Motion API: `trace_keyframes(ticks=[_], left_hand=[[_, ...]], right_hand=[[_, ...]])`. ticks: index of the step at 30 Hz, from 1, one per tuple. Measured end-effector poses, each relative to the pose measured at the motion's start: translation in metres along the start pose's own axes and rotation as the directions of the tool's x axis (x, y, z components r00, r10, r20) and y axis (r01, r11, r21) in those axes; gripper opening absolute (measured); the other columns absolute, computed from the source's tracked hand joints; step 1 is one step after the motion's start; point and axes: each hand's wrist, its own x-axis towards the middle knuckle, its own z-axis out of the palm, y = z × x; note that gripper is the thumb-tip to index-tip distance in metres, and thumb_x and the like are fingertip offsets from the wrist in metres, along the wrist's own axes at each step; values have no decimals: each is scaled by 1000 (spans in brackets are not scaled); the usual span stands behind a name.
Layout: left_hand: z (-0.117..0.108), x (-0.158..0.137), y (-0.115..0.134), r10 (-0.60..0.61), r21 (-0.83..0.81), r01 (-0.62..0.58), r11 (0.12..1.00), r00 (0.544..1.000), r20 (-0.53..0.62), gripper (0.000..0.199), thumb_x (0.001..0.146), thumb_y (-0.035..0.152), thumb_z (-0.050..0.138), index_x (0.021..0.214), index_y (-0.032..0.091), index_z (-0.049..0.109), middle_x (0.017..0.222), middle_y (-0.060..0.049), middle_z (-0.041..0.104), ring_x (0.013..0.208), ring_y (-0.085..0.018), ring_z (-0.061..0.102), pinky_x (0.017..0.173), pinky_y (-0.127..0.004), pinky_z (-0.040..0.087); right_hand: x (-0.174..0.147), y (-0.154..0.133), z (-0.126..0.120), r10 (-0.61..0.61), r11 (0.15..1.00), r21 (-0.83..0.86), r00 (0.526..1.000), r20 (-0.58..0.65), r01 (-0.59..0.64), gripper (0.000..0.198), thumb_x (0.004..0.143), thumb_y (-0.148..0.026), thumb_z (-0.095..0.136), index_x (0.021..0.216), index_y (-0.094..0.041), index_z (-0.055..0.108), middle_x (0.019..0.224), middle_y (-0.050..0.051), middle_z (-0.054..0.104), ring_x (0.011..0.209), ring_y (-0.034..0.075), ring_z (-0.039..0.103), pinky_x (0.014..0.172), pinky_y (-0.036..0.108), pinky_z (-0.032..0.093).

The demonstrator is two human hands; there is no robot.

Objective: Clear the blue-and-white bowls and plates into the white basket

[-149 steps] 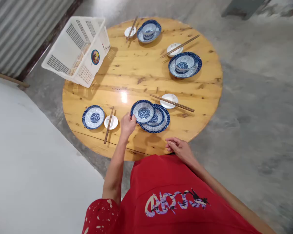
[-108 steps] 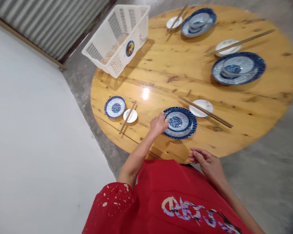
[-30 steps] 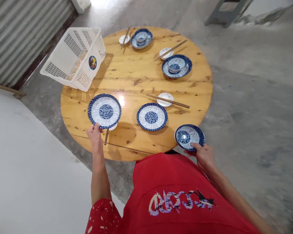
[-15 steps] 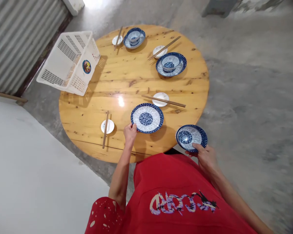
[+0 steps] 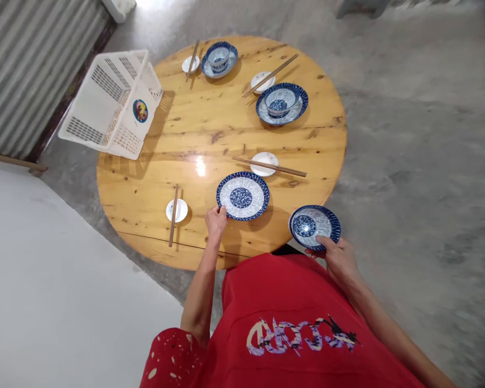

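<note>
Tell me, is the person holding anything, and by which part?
The right hand holds small blue plates by their near rim. The left hand grips the near-left rim of the plate on the table.

One round wooden table (image 5: 210,129) and one white plastic basket (image 5: 109,105). Four small white dishes (image 5: 177,210), each with a pair of chopsticks (image 5: 173,214), so four pairs. Three blue-patterned plates (image 5: 242,195) lie on the wood, two blue bowls (image 5: 282,100) on plates, and one more plate (image 5: 314,226) is held. Two hands (image 5: 216,222).
</note>
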Motion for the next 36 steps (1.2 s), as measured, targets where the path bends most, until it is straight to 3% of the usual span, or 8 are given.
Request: trace_keyframes(ticks=[8,15,20,23,26,29,32,36], left_hand=[[-9,-2,11,13,148,-11,989,1000,-8,37,90,39,50,58,21,53,60,-4,68,64,-18,62,65,-27,39],[-7,5,10,23,332,5,943,996,-82,44,90,44,52,53,21,50,63,-6,67,68,-19,61,61,-29,31],[-9,2,13,6,383,34,923,995,-103,44,93,49,50,59,21,56,78,-12,73,81,-25,67,68,-31,37],[-10,-3,8,28,397,14,918,995,-99,43,94,55,47,74,21,64,88,-16,74,92,-30,69,76,-34,43],[-4,-5,0,38,294,-17,956,997,-65,41,91,57,53,99,18,65,92,-17,73,98,-31,69,82,-37,48],[8,-1,-4,2,-47,-2,999,1000,-4,40,88,51,59,111,19,61,95,-12,73,89,-26,70,74,-34,53],[19,5,-1,-110,-367,125,922,992,63,38,83,47,63,110,21,59,99,-8,71,71,-18,67,58,-28,54],[22,11,7,-200,-407,216,888,976,82,37,78,43,67,105,18,59,86,-4,68,56,-12,58,47,-24,48]], right_hand=[[1,3,-2,-19,999,-36,1000,23,20,19,57,-34,73,66,-20,63,55,2,63,43,20,60,37,29,48],[-2,6,-2,-4,997,-71,1000,25,5,17,58,-34,72,65,-21,64,56,4,64,44,21,60,38,30,48],[-3,2,4,-9,998,-61,1000,22,10,16,56,-33,72,62,-21,64,53,3,64,41,20,59,36,29,47],[-1,-1,7,-3,998,-66,999,37,5,16,55,-34,72,60,-21,63,50,2,63,38,18,57,36,28,47],[2,-4,9,23,998,-62,999,44,-20,15,54,-33,70,58,-21,61,48,1,61,38,19,57,35,27,46],[6,-7,9,27,998,-56,997,67,-23,19,53,-34,71,57,-19,60,46,1,60,36,19,56,34,27,45],[13,-11,8,28,997,-72,993,112,-20,23,52,-36,73,55,-20,57,46,0,60,37,19,57,34,26,45],[23,-20,4,45,992,-120,987,157,-26,21,53,-34,72,53,-21,55,44,0,57,38,19,57,34,25,45]])
